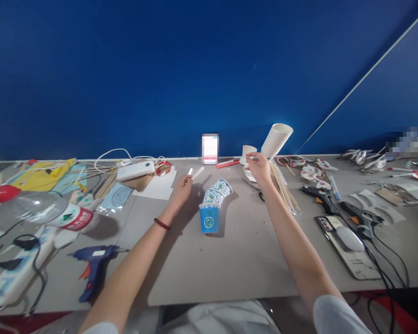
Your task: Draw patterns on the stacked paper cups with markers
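Note:
My left hand is closed, with a short white stick-like piece at its fingertips. Just right of it lies a slim pale strip. My right hand has its fingers bent together at a small white paper cup; whether they grip anything is hard to see. Behind that hand leans a tall stack of white paper cups. Between my arms, blue-and-white patterned paper cups lie nested on the table, with a blue one in front.
Left are a blue glue gun, a plastic bottle, a power strip and white paper. Right are wooden sticks, black glue guns with cables, and a phone. A blue wall rises behind.

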Demonstrator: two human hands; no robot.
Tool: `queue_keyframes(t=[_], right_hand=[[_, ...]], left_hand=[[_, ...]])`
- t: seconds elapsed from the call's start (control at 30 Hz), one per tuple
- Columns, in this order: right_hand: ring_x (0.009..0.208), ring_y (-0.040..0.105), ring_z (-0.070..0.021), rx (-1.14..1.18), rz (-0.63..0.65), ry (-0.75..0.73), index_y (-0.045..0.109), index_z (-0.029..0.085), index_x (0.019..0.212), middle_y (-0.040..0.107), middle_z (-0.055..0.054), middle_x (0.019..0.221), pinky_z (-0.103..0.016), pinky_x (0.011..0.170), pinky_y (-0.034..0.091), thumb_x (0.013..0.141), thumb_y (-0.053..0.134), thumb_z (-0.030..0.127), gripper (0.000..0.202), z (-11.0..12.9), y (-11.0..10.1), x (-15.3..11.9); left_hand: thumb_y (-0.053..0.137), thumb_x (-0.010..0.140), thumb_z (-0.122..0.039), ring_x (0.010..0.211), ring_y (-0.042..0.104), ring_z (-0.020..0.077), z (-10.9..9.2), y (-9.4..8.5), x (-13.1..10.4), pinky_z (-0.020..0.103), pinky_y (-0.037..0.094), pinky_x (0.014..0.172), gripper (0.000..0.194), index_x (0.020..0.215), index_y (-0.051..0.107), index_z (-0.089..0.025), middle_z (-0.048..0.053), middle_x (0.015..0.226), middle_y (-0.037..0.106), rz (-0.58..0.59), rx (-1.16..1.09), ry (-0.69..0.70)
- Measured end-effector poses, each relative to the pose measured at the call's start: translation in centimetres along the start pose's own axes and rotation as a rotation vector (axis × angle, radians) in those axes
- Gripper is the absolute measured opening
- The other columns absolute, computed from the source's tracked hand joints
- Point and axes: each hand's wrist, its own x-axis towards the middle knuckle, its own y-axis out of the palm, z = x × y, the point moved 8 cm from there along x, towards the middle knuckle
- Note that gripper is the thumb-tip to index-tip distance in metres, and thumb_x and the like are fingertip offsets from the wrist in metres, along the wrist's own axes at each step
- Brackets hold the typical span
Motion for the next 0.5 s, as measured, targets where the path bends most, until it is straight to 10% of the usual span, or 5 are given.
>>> queue_keyframes(t=[0.2,0.5], right_hand=[[0.071,0.063,-0.0094,-0.076,-0.022,0.104,0.07,0.02,0.105,0.055,-0.009,0.125,-0.023,0.057,0.06,0.078,0.057,0.022,0.03,-4.1,-1.8,3.8],[0.053,0.063,-0.0153,-0.107,-0.047,0.257,0.059,0.012,0.129,0.069,-0.009,0.086,-0.028,0.053,0.053,0.078,0.061,0.021,0.052,-6.3,-0.7,5.2]], left_hand=[[0.044,0.092,-0.025,0.077,0.062,0.0205,-0.3,1.8,-1.5,0.03,0.04,0.066,0.025,0.109,0.061,-0.023,0.007,0.101,0.066,0.086,0.561,0.082],[0.037,0.098,-0.03,0.085,0.066,0.0243,-0.3,2.9,-2.0,0.031,0.04,0.064,0.032,0.116,0.064,-0.024,0.01,0.116,0.063,0.186,0.886,0.157]])
